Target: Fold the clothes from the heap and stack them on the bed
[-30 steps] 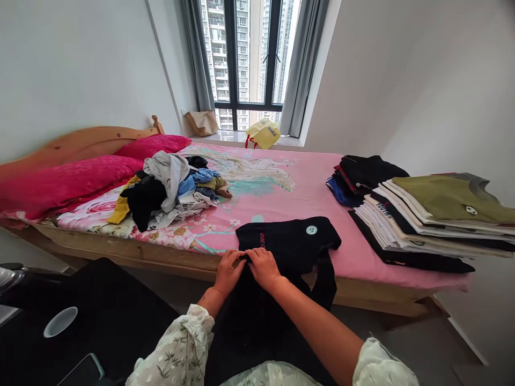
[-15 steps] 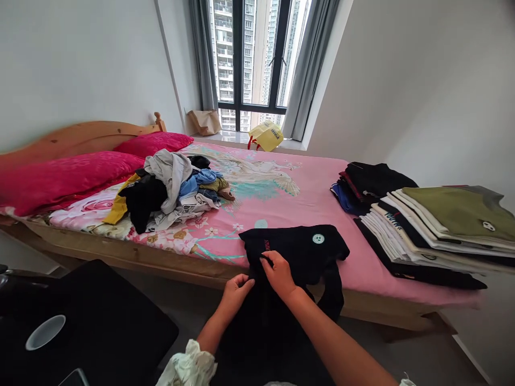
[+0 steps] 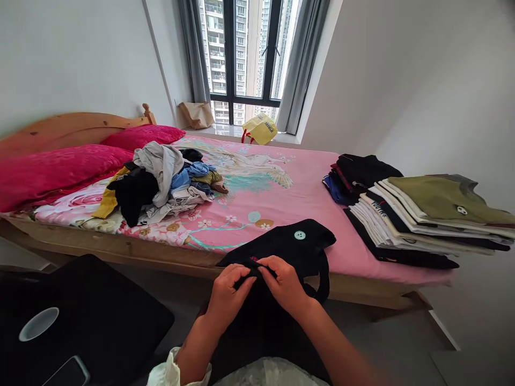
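A black shirt (image 3: 295, 244) with a small round white badge lies over the near edge of the pink bed (image 3: 277, 193) and hangs down toward me. My left hand (image 3: 227, 295) and my right hand (image 3: 285, 284) meet at the shirt's near edge, both pinching the black cloth close together. A sleeve of the shirt dangles off the bed to the right of my right hand.
A heap of unfolded clothes (image 3: 161, 185) lies by two magenta pillows (image 3: 56, 171). Folded shirts (image 3: 422, 214) are stacked at the bed's right end. A black surface (image 3: 100, 316) at lower left holds a white cup (image 3: 38, 324) and a phone (image 3: 68, 372). Bags sit on the window sill.
Both hands have pulled the black shirt nearer, so more of it hangs off the bed's edge. My left hand has rejoined the right at the cloth. The camera tilted slightly.
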Available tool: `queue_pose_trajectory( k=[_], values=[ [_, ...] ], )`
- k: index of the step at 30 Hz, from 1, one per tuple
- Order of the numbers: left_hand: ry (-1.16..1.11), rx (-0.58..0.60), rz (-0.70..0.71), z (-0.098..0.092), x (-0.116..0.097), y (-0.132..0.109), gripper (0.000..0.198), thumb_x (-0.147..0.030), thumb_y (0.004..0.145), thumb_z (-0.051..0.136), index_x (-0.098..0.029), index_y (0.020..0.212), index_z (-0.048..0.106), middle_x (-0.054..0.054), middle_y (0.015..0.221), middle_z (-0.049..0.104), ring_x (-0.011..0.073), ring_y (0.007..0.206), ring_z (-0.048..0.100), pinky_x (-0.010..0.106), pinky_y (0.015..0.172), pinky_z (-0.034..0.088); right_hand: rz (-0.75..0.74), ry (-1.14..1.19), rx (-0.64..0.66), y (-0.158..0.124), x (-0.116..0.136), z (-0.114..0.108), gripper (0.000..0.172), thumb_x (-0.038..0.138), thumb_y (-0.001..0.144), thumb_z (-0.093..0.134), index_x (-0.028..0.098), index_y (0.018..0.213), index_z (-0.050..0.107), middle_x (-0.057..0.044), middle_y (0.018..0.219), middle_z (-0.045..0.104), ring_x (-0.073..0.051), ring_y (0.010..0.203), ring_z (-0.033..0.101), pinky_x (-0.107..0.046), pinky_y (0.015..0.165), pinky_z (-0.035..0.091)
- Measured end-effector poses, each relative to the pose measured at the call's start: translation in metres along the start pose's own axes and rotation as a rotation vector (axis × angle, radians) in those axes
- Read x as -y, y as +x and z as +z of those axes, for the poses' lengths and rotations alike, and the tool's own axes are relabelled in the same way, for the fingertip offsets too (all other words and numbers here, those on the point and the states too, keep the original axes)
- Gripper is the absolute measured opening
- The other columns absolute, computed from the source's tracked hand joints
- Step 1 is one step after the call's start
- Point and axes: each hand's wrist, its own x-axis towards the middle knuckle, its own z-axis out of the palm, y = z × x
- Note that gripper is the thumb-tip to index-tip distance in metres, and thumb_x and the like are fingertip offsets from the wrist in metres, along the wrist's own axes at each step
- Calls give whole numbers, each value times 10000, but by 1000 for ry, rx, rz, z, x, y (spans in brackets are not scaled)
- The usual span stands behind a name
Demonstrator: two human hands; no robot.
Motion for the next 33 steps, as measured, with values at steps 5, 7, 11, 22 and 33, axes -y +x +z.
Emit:
queue_pose_trajectory(
  k=[5, 7, 11, 22, 33],
  values=[
    [229, -70, 311, -10, -15, -4, 78, -194, 762, 683, -205, 797, 614, 39, 878, 575, 159, 846, 580, 292, 743, 502, 82, 74, 47, -15, 18, -6, 143, 207, 887, 498, 198, 908, 639, -44, 891, 666, -163, 836, 615, -291, 781, 484],
    [285, -60, 395, -14, -21, -4, 116, -176, 740, 704, -208, 777, 599, 48, 926, 589, 177, 902, 577, 325, 788, 497, 104, 105, 74, -20, 20, -6, 146, 197, 891, 483, 195, 911, 628, -35, 882, 662, -152, 821, 608, -276, 766, 476],
    [258, 45, 539, -16, -34, -3, 192, -130, 726, 698, -210, 725, 523, 37, 967, 664, 198, 991, 579, 367, 853, 468, 147, 104, 141, -25, 19, -10, 138, 195, 886, 486, 200, 895, 624, -12, 824, 647, -140, 763, 588, -259, 720, 459],
    [179, -12, 294, -13, -41, -25, 147, -215, 784, 674, -215, 759, 530, -16, 734, 667, 127, 707, 619, 268, 673, 485, 95, 151, 95, -38, 39, -25, 116, 212, 878, 528, 197, 860, 642, -40, 871, 652, -154, 825, 599, -285, 781, 483],
    [233, 57, 283, -23, -51, -26, 227, -324, 794, 669, -208, 667, 520, -49, 567, 552, 99, 542, 509, 236, 542, 430, -5, 111, 250, -52, 50, -38, 248, 166, 924, 428, 213, 1054, 634, -50, 926, 651, -158, 877, 590, -307, 806, 493]
  ],
)
